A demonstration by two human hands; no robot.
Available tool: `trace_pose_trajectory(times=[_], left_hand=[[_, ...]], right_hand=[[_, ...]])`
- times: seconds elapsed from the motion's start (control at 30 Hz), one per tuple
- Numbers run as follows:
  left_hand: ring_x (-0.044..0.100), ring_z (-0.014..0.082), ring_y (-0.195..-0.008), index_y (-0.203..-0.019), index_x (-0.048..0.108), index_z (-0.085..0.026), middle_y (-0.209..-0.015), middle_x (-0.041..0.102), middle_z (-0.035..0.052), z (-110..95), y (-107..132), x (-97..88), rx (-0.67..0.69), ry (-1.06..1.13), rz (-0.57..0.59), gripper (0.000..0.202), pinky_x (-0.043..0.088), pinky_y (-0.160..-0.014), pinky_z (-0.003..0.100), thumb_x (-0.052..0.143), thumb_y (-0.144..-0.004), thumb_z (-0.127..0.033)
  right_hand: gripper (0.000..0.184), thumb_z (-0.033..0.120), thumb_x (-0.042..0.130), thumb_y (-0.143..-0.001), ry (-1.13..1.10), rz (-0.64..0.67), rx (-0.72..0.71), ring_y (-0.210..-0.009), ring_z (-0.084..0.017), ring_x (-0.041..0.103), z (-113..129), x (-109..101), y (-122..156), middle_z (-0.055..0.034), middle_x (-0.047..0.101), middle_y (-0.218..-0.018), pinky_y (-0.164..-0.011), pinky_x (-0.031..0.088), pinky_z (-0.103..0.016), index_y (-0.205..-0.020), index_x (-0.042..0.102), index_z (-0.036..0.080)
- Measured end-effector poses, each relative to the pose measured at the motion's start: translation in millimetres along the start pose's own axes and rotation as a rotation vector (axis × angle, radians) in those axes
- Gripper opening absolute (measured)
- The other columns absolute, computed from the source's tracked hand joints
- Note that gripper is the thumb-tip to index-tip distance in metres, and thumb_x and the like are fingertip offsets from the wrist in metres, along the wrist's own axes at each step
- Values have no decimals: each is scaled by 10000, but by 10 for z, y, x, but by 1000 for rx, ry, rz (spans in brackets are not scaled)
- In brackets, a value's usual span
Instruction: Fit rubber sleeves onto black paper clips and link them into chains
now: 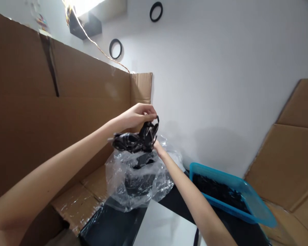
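Note:
My left hand [138, 116] is raised above a crumpled clear plastic bag [136, 181] and pinches the top of a tangled bundle of black cords [138, 140]. My right hand [157, 147] reaches in from below and is mostly hidden behind the bundle, touching its underside. The bundle hangs just over the mouth of the bag, which has more dark items inside. The bag sits on a black surface [110, 225].
A tall brown cardboard wall [53, 112] stands on the left. At the right, a blue plastic tray [251, 205] holds several small black parts. More cardboard [292, 153] leans at the far right. A white sheet [164, 225] lies in front. Two black rings [115, 48] hang on the wall.

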State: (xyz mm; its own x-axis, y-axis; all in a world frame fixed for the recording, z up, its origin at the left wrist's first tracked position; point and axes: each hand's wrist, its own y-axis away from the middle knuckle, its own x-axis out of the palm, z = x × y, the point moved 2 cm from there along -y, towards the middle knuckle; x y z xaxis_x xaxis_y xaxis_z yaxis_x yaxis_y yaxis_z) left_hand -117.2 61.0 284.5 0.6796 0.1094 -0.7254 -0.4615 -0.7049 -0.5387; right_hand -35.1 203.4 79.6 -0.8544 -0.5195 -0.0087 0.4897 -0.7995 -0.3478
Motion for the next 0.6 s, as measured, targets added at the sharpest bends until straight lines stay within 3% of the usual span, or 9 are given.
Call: trace_pose_trajectory(times=[0.1,0.23,0.3,0.37,0.43,0.5,0.6], left_hand=[[507,107,-617,-745,619,-129,-661,586,2,-27,112,289,26,8,125,159,393,-577,222,571,-810,-266],[490,101,-595,-728,613,-124,-642,572,-1,206,98,785,-60,43,134,126,371,-554,215,567,-792,-223],[477,99,-575,-709,590,-120,-619,544,-6,311,57,1078,-109,92,133,103,359,-543,217,562,-785,-184],[459,96,-565,-707,578,-117,-607,522,-8,347,57,1348,-156,151,149,104,350,-544,222,562,-795,-170],[466,98,-577,-755,594,-115,-617,525,-6,323,126,1539,-183,210,199,76,354,-559,227,576,-805,-171],[503,113,-640,-927,611,-120,-716,565,15,270,265,1625,-80,166,268,156,367,-589,232,595,-831,-242],[548,145,-749,-1059,579,-131,-876,594,50,291,599,1604,-47,80,259,285,399,-656,250,592,-841,-315]], right_hand=[[537,668,340,-873,-139,31,-5,-703,-142,588,181,-22,330,-23,592,-785,-649,501,-286,-886,560,179],[722,837,204,-750,-248,83,29,-664,-165,596,377,-148,918,-24,587,-706,-606,494,-292,-856,543,209],[604,773,359,-773,-259,71,55,-608,-154,580,421,-264,1187,-25,604,-697,-558,478,-275,-843,542,202],[385,570,574,-778,-250,8,96,-506,-112,519,431,-403,1421,4,580,-602,-468,410,-212,-766,530,188],[243,379,647,-743,-242,-66,130,-415,-70,425,450,-533,1633,43,520,-492,-390,306,-166,-709,525,172],[163,303,620,-738,-225,-100,164,-364,-56,359,520,-621,1831,56,494,-439,-348,235,-163,-715,545,159],[123,247,579,-762,47,17,212,-366,-49,376,733,-638,2084,17,565,-501,-344,240,-170,-749,582,124]])
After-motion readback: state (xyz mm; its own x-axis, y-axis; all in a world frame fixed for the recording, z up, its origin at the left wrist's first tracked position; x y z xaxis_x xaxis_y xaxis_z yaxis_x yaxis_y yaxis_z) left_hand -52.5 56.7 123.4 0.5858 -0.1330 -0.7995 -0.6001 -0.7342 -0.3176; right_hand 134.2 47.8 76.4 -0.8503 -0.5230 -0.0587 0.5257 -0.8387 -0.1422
